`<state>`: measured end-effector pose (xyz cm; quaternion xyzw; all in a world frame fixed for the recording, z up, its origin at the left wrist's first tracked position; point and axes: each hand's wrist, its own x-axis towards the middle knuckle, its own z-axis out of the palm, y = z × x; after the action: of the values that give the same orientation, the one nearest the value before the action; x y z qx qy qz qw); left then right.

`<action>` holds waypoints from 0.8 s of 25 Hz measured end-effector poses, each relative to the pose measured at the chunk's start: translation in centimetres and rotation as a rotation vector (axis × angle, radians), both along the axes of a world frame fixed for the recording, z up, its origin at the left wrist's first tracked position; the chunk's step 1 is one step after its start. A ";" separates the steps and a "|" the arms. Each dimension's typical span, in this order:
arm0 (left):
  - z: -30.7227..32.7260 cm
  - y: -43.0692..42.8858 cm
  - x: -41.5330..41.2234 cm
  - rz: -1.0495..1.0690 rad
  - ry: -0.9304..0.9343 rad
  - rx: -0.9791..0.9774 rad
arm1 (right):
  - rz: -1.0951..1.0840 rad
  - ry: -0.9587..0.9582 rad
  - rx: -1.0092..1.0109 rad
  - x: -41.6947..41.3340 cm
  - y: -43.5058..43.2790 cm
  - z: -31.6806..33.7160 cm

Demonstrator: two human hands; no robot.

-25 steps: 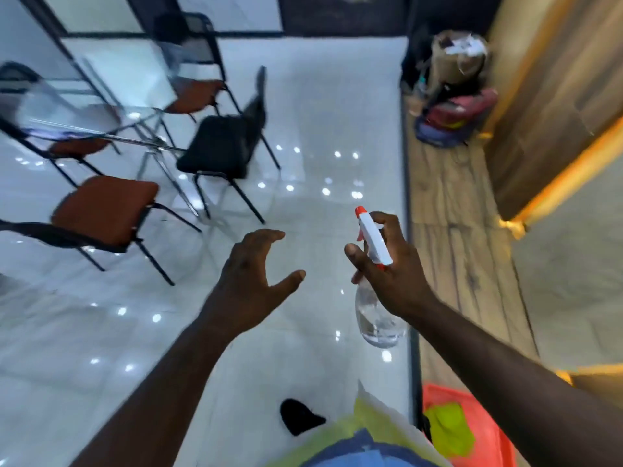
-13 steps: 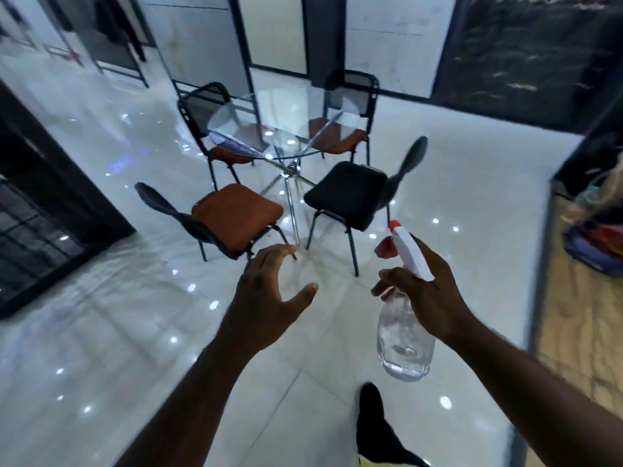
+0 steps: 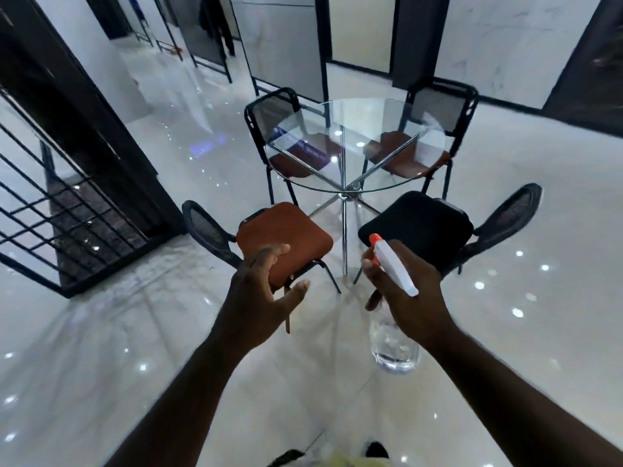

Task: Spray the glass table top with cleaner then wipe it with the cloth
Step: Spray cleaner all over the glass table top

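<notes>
Spray bottle (image 3: pixel 393 269) is sitting in the right grip (image 3: pixel 411 298), whose fingers are wrapping its neck just under the white head; the orange nozzle is pointing far and a little left, and the clear body is hanging tilted below the hand, over the glossy pale floor (image 3: pixel 101 332). The left grip (image 3: pixel 259 298) is hovering wide beside it, fingers spread and loosely bent, thumb out, holding nothing; the two are staying apart, not touching. The round glass worktop (image 3: pixel 371 116) is standing farther off at centre on crossed chrome legs, well apart from both hands. Four chairs are ringing it: a brown-seated chair (image 3: pixel 285 237) near left, a black-seated chair (image 3: pixel 418 224) near right, and two mesh-backed ones on the far side, showing through the glass. A black barred railing (image 3: pixel 50 214) is running along the left.
</notes>
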<state>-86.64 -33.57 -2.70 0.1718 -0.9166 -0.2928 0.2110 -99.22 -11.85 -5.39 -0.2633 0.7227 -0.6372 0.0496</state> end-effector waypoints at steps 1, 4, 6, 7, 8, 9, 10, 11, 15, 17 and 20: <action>-0.2 -0.6 -1.3 0.010 -0.008 0.010 | -0.003 0.004 0.020 -1.4 -0.8 0.0; -1.7 -3.3 -5.7 0.009 -0.053 0.059 | 0.017 -0.018 0.028 -6.1 -3.4 -1.3; -3.1 -5.8 -9.6 0.008 -0.059 0.093 | 0.034 -0.074 0.018 -9.7 -5.6 -2.5; -3.8 -7.2 -11.7 0.003 -0.060 0.106 | 0.041 -0.098 0.033 -11.4 -6.9 -2.9; -4.4 -8.6 -13.7 -0.005 -0.062 0.122 | 0.042 -0.111 0.059 -13.1 -8.1 -3.3; -5.0 -10.1 -15.7 -0.014 -0.058 0.136 | 0.040 -0.116 0.087 -14.8 -9.4 -3.5; -5.5 -11.3 -17.5 -0.022 -0.052 0.151 | 0.038 -0.123 0.097 -16.3 -10.5 -3.7; -5.8 -12.6 -19.2 -0.033 -0.050 0.164 | 0.032 -0.132 0.089 -17.7 -11.5 -3.7; -6.4 -18.5 -27.6 -0.096 -0.106 0.211 | -0.029 -0.159 0.061 -24.9 -16.2 -2.8; -7.0 -20.7 -31.9 -0.119 -0.133 0.213 | -0.027 -0.145 0.119 -28.4 -18.0 -3.2; -8.1 -22.5 -37.4 -0.139 -0.160 0.223 | -0.028 -0.198 0.166 -32.9 -19.8 -4.8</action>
<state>-124.00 -56.04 -10.77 0.1532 -0.9019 -0.3921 0.0963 -132.11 -31.65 -10.16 -0.1838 0.7680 -0.5988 0.1333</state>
